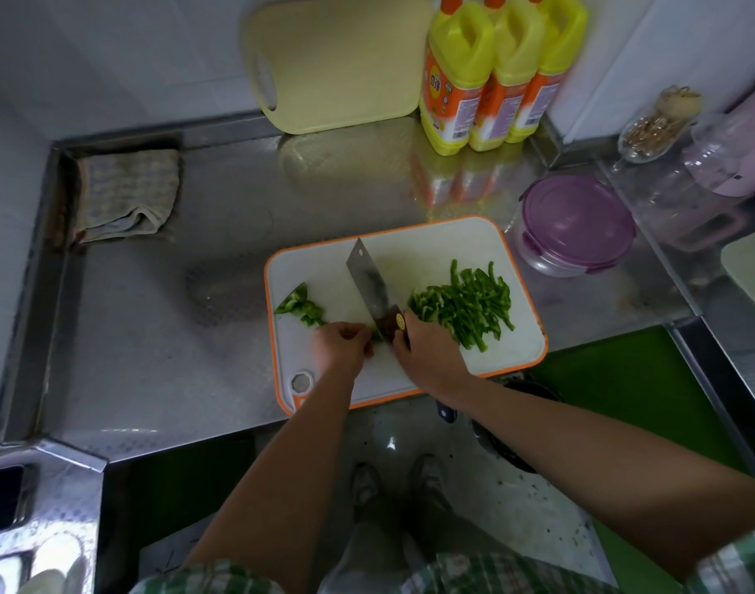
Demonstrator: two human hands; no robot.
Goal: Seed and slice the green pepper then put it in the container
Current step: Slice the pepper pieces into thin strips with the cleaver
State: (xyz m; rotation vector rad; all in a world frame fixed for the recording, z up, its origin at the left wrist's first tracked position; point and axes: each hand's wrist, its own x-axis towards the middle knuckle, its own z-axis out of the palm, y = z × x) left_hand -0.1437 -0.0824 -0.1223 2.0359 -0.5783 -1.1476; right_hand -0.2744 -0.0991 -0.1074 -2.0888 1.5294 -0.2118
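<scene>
the right hand (pixel 427 353) is clenched around the dark handle of a cleaver (pixel 373 289), its broad blade angled up and away over the middle of the cutting board (pixel 410 392). the left hand (pixel 339 342) is curled, fingertips down, pinning a small piece of green pepper (pixel 377 335) just beside the blade's heel; most of that piece is hidden under the fingers, so its size is hard to tell.

the slicing looks well advanced. a sizeable heap of pepper strips (pixel 465 302) lies on the right half of the board, close to the knife hand. a few uncut chunks (pixel 300 306) sit on the left side of the board, near the left hand but apart from the blade. no seed core or loose seeds can be made out on the board.

what is left, as i judge it: finish the piece under the fingers, cut the remaining chunks, then move everything into the container (pixel 577 225). that round tub stands on the steel counter (pixel 153 315) just off the board's far right corner, and its purple lid appears to be on, so it needs opening first.
</scene>
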